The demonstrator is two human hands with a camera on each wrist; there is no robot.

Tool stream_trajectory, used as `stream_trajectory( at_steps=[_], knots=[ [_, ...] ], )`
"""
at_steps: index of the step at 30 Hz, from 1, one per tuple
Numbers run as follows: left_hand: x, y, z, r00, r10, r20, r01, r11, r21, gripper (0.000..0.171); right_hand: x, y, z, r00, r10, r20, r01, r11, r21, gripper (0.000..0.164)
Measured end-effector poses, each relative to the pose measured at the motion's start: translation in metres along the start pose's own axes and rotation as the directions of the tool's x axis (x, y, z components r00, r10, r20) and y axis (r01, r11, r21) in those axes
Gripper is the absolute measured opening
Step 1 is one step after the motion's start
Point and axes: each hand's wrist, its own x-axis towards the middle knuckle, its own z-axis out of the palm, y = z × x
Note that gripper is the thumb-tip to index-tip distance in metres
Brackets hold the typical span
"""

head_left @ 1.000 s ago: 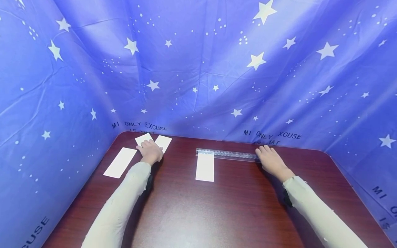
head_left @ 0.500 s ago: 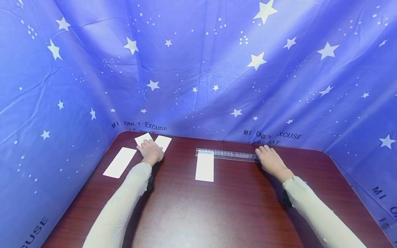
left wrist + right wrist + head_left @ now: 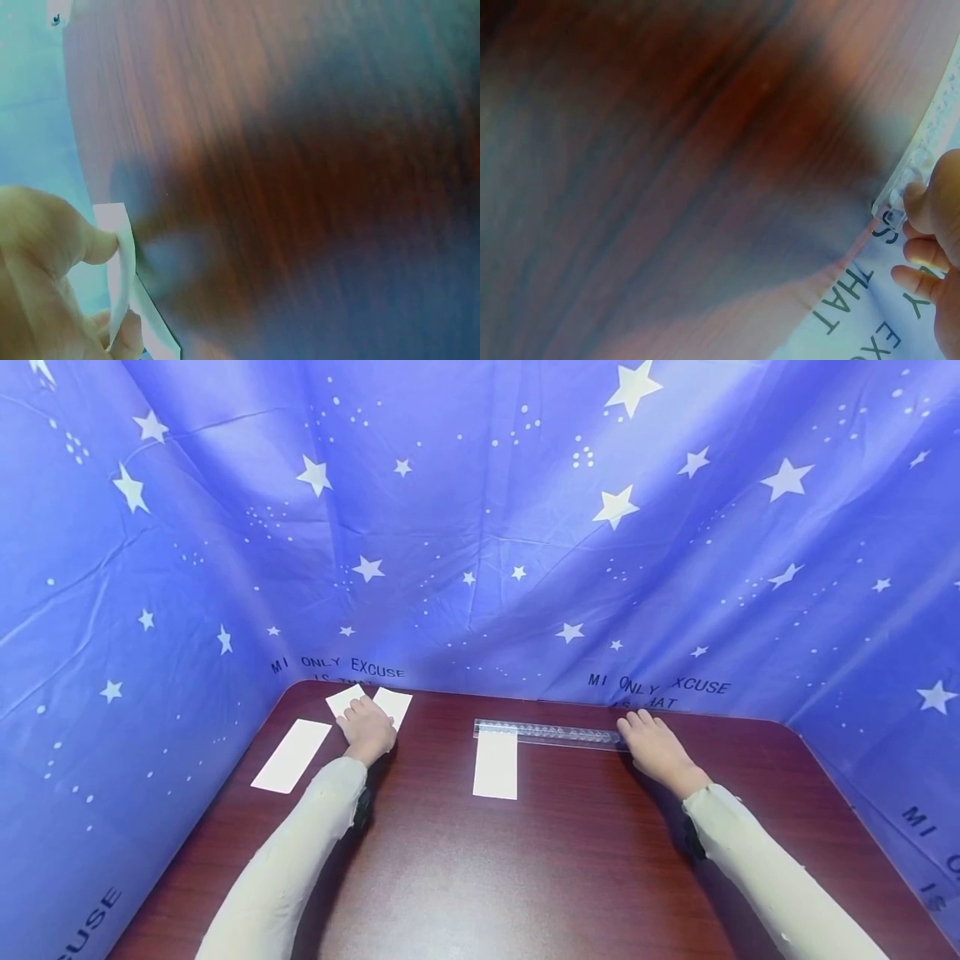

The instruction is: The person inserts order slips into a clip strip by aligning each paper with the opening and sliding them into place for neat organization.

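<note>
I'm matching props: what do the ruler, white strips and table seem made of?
Table: wood or laminate, slightly glossy; reddish grain, soft glare.
Ruler: probably clear, shiny plastic; the table shows through.
Strips: likely matte paper; one curves in the left hand.

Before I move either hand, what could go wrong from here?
1. The left hand pinches a white paper slip that bows in its grip; squeezing harder might crease it.
2. A second slip shows close beside the pinched one, so it could get dragged along.
3. The right hand holds one end of the clear ruler, whose other end lies over the top of a separate slip; shifting the ruler might push that slip askew.
</note>
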Motion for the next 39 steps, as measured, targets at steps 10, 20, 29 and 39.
stream_trajectory(
  at_steps=[10,20,29,39],
  knots=[
    [-0.004,-0.010,-0.013,0.993,0.056,-0.103,-0.075,0.980,-0.187,0.019,-0.004,0.003,-0.003,0.999,0.032,0.043,-0.033,0.999,0.028,0.037],
    [-0.008,-0.042,-0.035,0.994,0.086,0.069,-0.024,0.776,-0.631,0.018,0.008,-0.001,-0.004,1.000,0.000,0.031,-0.001,0.999,0.033,0.034],
    [-0.018,-0.051,-0.044,0.862,0.277,0.425,0.259,0.481,-0.837,0.052,0.009,0.001,-0.005,0.998,0.008,0.055,-0.011,0.998,0.054,0.033],
    [-0.037,-0.015,-0.045,0.794,0.410,0.449,0.259,0.440,-0.860,0.053,0.004,0.010,-0.009,0.998,0.048,0.032,-0.051,0.994,0.092,0.023]
  ],
)
